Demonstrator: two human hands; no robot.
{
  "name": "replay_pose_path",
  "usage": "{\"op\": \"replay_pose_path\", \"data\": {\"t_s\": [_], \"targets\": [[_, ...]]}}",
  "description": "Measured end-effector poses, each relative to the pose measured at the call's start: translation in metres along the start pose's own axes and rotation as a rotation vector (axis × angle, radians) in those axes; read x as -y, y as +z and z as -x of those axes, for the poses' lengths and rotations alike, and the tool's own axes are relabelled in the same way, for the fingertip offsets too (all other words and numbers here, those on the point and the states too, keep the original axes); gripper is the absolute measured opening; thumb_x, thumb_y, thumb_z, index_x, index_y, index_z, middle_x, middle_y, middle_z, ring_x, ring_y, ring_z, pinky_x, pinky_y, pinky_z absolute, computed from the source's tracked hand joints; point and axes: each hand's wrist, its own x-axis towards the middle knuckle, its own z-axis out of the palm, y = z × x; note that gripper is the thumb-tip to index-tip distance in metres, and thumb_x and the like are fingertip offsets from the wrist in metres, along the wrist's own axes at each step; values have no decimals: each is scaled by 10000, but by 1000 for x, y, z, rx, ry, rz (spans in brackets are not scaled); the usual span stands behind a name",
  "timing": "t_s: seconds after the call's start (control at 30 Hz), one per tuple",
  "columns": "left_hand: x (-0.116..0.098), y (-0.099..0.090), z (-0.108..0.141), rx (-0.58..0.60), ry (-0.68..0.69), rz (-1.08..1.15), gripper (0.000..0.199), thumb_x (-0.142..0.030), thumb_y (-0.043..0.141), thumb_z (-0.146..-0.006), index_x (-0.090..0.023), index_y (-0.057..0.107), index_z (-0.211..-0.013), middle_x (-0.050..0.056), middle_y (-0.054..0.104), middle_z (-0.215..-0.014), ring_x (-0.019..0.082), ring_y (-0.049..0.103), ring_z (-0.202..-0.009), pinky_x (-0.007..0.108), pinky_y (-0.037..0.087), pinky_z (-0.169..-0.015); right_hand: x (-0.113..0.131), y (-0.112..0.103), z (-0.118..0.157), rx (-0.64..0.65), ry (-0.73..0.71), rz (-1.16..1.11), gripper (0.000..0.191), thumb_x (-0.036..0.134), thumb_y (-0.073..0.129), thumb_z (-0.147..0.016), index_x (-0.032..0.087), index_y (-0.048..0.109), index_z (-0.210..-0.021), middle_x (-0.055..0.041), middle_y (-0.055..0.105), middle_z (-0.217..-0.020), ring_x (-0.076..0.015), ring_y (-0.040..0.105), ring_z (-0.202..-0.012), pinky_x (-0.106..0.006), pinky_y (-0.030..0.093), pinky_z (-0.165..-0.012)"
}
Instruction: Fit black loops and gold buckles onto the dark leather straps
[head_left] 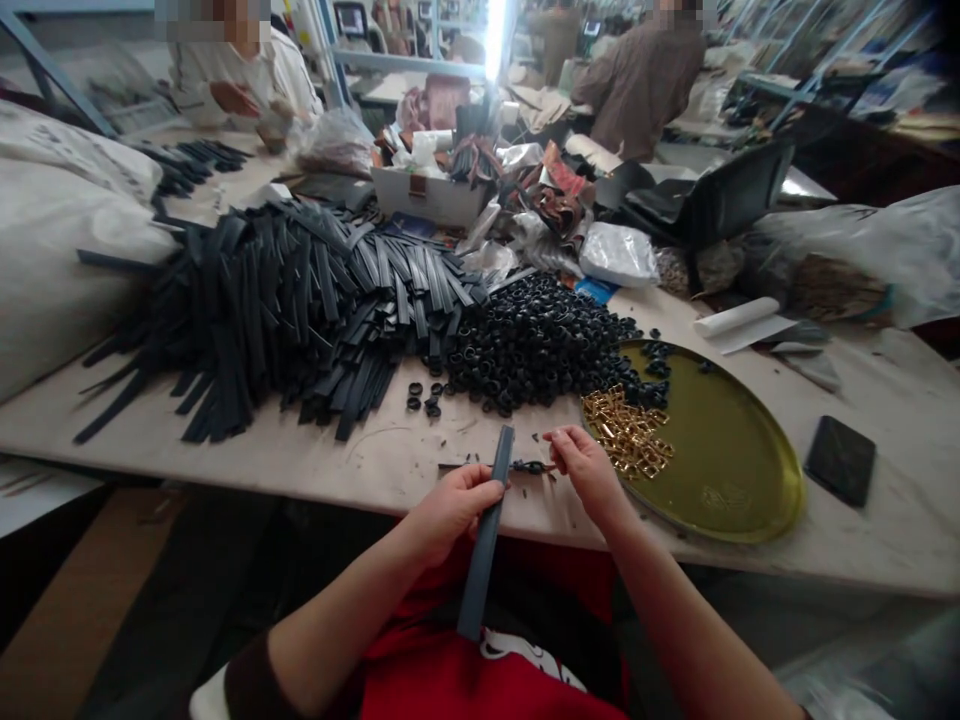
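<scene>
A long dark strap [484, 565] is pinched in my left hand [459, 505], its upper end pointing away over the table edge and its lower end hanging over my lap. My right hand [581, 465] is closed at the fingertips, just right of the strap; whatever it pinches is too small to make out. Beneath and between the hands, a thin dark tool [531, 467] lies on the table. Gold buckles [626, 435] are heaped on the left part of a round gold tray [727, 450], beside a pile of small black loops [532, 340].
A big heap of dark straps [262, 300] covers the left of the table [315, 470]. A phone [840, 460] lies right of the tray. Behind are a white box [427, 197], plastic bags and scraps. Two people are beyond the table.
</scene>
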Motion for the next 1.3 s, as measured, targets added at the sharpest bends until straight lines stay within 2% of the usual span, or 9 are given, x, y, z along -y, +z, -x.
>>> {"op": "replay_pose_path", "data": {"t_s": [0.23, 0.33, 0.53, 0.63, 0.77, 1.0, 1.1, 1.2, 1.3], "targets": [[-4, -13, -11, -69, -23, 27, 119, -229, 524, -708, -171, 498, -809, -71, 486, -578, 41, 400, -430, 139, 301, -389, 4, -10, -26, -65, -219, 500, 231, 365, 430, -838, 183, 552, -764, -10, 550, -660, -153, 507, -621, -267, 365, -586], [-7, -17, -12, -75, -32, 18, 224, -203, 501, -706, -178, 506, -928, -46, 574, -672, 43, 402, -424, 148, 305, -384, 9, -8, -33, -93, -276, 627, 197, 321, 432, -836, 183, 570, -809, -40, 596, -752, -176, 543, -692, -280, 389, -634], [-14, -18, -11, -58, -9, 69, 349, -181, 512, -711, -165, 497, -1059, -34, 598, -705, 36, 361, -406, 153, 273, -367, 22, 21, -51, -11, -456, 855, 167, 281, 457, -840, 179, 568, -912, -68, 597, -854, -187, 555, -755, -280, 395, -670], [-16, -17, -10, -46, 0, 117, 322, -169, 520, -706, -155, 525, -1027, -35, 595, -680, 34, 359, -413, 152, 260, -373, 23, 34, -64, 0, -444, 937, 146, 287, 484, -831, 186, 573, -889, -73, 595, -853, -195, 555, -763, -279, 386, -649], [-15, -18, -6, -27, -1, 185, 368, -170, 529, -702, -159, 511, -1069, -29, 603, -694, 39, 360, -420, 155, 262, -373, 16, 37, -74, -6, -422, 937, 111, 247, 481, -822, 195, 571, -781, -50, 568, -798, -175, 542, -700, -268, 379, -624], [-13, -14, 3, 22, 40, 216, 358, -145, 506, -701, -149, 501, -1059, -12, 603, -687, 38, 365, -430, 149, 251, -387, 11, 19, -57, -83, -460, 649, 99, 245, 506, -789, 178, 559, -738, -59, 581, -793, -179, 540, -721, -302, 410, -683], [-10, -11, 7, 33, 39, 241, 351, -111, 475, -676, -145, 503, -1024, -15, 575, -667, 51, 437, -467, 158, 318, -440, 14, 10, -37, -119, -282, 314, 176, 321, 564, -757, 179, 566, -860, -24, 577, -729, -153, 530, -633, -300, 430, -623], [-4, -7, 9, 36, 17, 208, 374, -91, 444, -644, -156, 504, -1008, -14, 551, -713, 75, 496, -514, 198, 380, -501, 19, 5, -13, 4, -37, -116, 340, 387, 603, -730, 196, 570, -1010, -10, 595, -783, -125, 546, -640, -277, 462, -620], [2, -3, 10, -31, 119, -23, 298, -157, 443, -725, -160, 545, -1005, -27, 507, -690, 75, 447, -518, 205, 358, -516, 25, 3, 9, 95, 172, -440, 330, 391, 658, -693, 209, 619, -966, 3, 623, -800, -88, 566, -636, -239, 485, -648]]}}
